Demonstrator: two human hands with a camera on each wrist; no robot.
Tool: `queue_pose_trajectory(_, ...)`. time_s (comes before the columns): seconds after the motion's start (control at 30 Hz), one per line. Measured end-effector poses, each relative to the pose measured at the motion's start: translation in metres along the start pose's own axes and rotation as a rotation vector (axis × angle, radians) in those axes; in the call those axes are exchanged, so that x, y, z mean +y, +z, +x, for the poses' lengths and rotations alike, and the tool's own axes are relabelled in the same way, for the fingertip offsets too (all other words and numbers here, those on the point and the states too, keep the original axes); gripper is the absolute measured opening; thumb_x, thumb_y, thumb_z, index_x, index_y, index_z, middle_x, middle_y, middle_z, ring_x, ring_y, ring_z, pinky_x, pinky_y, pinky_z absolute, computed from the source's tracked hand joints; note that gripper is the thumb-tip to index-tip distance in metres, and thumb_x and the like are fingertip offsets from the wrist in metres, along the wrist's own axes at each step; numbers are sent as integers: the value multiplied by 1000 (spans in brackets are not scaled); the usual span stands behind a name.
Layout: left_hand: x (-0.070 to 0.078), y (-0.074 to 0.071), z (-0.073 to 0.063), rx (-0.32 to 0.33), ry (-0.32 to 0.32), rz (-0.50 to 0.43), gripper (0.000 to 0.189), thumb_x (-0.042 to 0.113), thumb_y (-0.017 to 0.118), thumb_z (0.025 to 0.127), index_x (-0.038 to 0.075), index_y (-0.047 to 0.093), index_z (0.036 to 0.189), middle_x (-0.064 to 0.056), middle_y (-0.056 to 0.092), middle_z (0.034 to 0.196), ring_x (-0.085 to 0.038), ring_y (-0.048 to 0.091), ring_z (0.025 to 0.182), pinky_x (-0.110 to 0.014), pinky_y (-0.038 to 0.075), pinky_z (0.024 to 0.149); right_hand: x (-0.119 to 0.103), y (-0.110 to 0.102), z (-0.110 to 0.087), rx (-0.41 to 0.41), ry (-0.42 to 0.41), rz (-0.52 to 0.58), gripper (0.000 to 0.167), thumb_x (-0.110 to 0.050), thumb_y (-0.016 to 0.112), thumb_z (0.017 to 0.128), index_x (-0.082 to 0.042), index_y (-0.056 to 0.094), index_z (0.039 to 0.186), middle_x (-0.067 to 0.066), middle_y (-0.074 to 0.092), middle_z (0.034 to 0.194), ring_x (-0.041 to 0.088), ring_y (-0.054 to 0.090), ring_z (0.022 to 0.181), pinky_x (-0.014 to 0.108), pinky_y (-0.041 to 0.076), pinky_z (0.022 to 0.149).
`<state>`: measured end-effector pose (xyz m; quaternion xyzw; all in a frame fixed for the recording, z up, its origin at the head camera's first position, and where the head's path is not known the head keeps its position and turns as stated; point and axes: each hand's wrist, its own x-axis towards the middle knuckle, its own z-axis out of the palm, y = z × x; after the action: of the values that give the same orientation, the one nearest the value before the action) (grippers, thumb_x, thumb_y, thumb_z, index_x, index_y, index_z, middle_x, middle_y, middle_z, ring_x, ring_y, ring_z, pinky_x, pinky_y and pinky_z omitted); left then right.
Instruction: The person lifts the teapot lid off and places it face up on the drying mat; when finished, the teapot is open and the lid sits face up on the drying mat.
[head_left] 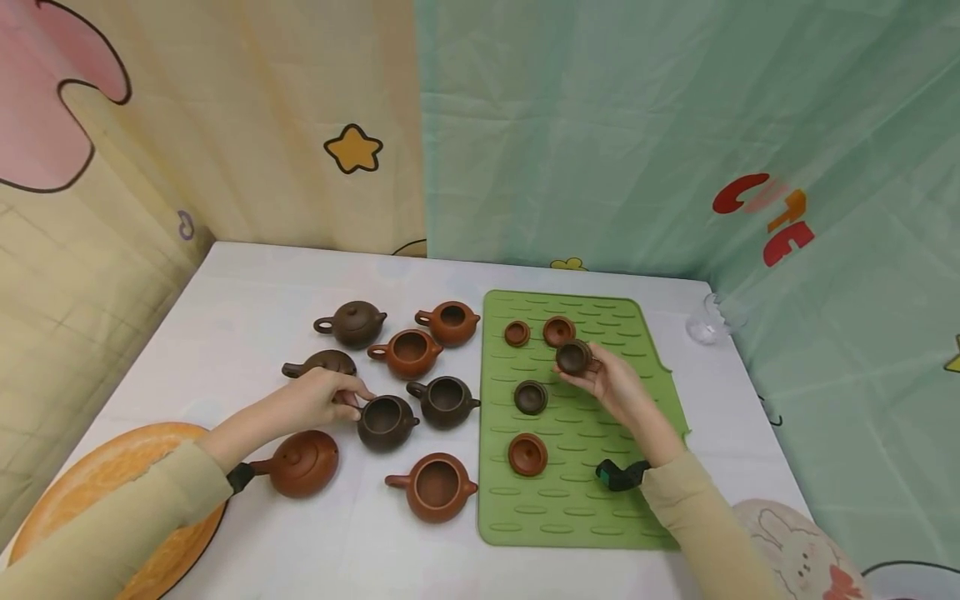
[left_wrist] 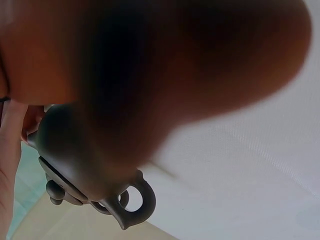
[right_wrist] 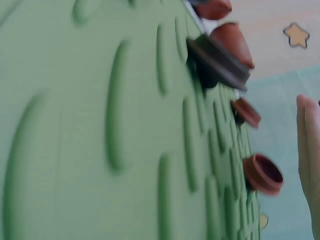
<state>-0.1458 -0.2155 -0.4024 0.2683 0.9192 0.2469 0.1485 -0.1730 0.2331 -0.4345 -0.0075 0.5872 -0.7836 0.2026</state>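
Observation:
My left hand (head_left: 330,396) pinches the handle side of a lidless dark brown teapot (head_left: 385,423) on the white table. Another lidless dark teapot (head_left: 444,402) stands just right of it. In my right hand (head_left: 611,379) is a dark brown teapot lid (head_left: 574,357), turned hollow side up over the green mat (head_left: 600,517). Below and left of it, a second dark lid (head_left: 531,397) lies upturned on the mat. Reddish lids lie there too: a small one (head_left: 517,333), one at the back (head_left: 559,331) and one nearer the front (head_left: 528,454). The right wrist view catches only the edge of the hand (right_wrist: 310,155).
Lidless reddish teapots stand left of the mat: one at the back (head_left: 452,323), one before it (head_left: 409,354), one in front (head_left: 437,488). Lidded teapots, two dark (head_left: 356,323) and one reddish (head_left: 303,464), surround the left hand. An orange round mat (head_left: 112,458) lies under the left sleeve.

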Motion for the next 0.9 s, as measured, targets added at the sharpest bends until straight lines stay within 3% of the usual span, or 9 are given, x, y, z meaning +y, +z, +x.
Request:
queue_pose_trajectory(0.07, 0, 0, 0, 2, 1, 1, 22, 7, 78, 81, 11, 75, 102, 9, 66, 76, -1, 54, 69, -20, 46, 60, 2, -6, -1, 29, 15, -34, 45, -31, 35, 109, 2, 38, 140, 2, 68, 109, 13, 70, 101, 27, 53, 94)
queue_pose_trajectory(0.17, 1, 0, 1, 3, -3, 1, 22, 7, 79, 81, 11, 75, 102, 9, 65, 75, -1, 53, 68, -20, 45, 60, 5, -10, -1, 89, 45, -146, 61, -34, 39, 107, 9, 25, 149, 15, 63, 126, 6, 69, 99, 26, 53, 95)
queue_pose_trajectory(0.27, 1, 0, 1, 0, -11, 3, 22, 7, 79, 80, 11, 75, 102, 9, 65, 75, -1, 53, 69, -20, 45, 60, 9, -13, -2, 151, 84, -291, 65, -35, 43, 106, 8, 24, 151, 27, 44, 144, 3, 65, 103, 26, 52, 96)
queue_pose_trajectory(0.33, 1, 0, 1, -3, -15, 4, 22, 7, 79, 81, 11, 75, 102, 9, 65, 75, -2, 53, 69, -20, 45, 60, 10, -13, -1, 190, 106, -393, 63, -34, 45, 105, 7, 28, 150, 29, 35, 149, 10, 63, 110, 25, 52, 96)
queue_pose_trajectory(0.47, 0, 0, 1, -4, -14, 4, 22, 7, 79, 81, 11, 75, 102, 9, 65, 75, -1, 53, 69, -20, 45, 60, 12, -12, 1, 249, 122, -579, 59, -35, 49, 104, 6, 40, 145, 28, 41, 146, 32, 57, 123, 28, 53, 96)
queue_pose_trajectory(0.53, 0, 0, 1, -6, -15, 0, 22, 7, 78, 81, 11, 75, 103, 9, 65, 75, -1, 54, 69, -20, 45, 60, 12, -11, 2, 275, 124, -637, 57, -36, 53, 102, 5, 47, 141, 27, 47, 141, 35, 56, 124, 30, 53, 95)
queue_pose_trajectory(0.9, -2, 2, 3, -28, -52, -9, 23, 7, 78, 82, 12, 75, 104, 8, 65, 76, -4, 54, 69, -20, 45, 61, 16, -11, 6, 334, 131, -792, 52, -42, 63, 95, -2, 63, 129, 21, 59, 135, 28, 68, 108, 34, 56, 89)
